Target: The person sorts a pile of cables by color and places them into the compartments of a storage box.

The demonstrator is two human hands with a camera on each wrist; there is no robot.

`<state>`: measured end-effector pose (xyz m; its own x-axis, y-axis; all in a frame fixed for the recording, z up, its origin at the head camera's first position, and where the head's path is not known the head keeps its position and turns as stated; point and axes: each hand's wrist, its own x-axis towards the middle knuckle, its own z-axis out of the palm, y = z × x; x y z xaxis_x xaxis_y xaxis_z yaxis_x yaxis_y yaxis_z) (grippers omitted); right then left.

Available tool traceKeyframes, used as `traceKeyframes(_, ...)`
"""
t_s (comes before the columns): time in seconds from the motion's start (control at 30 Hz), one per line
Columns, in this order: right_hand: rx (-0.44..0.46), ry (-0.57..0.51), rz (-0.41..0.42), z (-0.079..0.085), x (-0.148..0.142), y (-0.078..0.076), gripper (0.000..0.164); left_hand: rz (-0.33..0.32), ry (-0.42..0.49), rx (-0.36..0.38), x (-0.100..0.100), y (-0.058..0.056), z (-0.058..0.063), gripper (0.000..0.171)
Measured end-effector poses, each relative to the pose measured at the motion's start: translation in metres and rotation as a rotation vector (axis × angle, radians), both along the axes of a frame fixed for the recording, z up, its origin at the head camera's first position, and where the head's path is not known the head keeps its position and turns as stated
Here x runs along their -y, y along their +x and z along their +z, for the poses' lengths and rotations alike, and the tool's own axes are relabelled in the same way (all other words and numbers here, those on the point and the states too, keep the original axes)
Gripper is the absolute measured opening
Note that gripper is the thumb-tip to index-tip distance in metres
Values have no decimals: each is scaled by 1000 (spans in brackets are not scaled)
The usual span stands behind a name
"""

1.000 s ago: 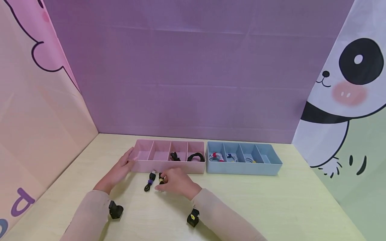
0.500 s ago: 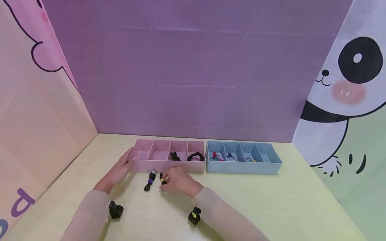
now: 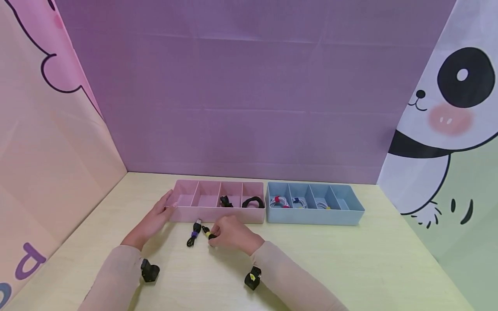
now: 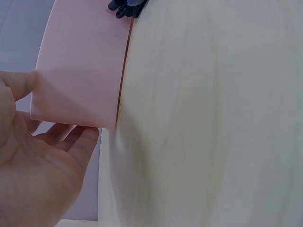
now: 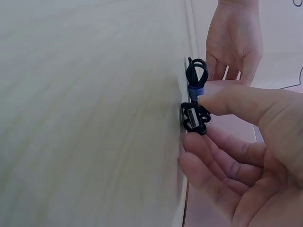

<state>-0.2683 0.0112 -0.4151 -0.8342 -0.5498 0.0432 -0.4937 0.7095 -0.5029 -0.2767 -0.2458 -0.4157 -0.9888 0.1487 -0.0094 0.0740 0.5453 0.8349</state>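
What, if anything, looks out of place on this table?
The purple-banded cable and, at the right hand, the yellow-banded cable are outside the pink box, in front of it. That looks odd because other black cables sit in its compartments. No damage shows.

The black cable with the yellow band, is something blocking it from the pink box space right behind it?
Yes: the pink box's front wall stands between the yellow-banded cable and the compartment straight behind. Nothing else visible does.

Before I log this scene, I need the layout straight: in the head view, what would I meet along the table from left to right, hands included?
Left hand, black cable with purple band, black cable with yellow band, right hand, blue tray.
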Motion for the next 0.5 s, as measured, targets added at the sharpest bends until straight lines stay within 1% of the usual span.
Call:
traceKeyframes(0.23,19,-36,3,-2,-2,-2,16,-16,4,-12,0,0,1,74)
traceKeyframes(0.5,22,-94,14,-2,-4,-5,8,1,2,-1,0,1,0,72)
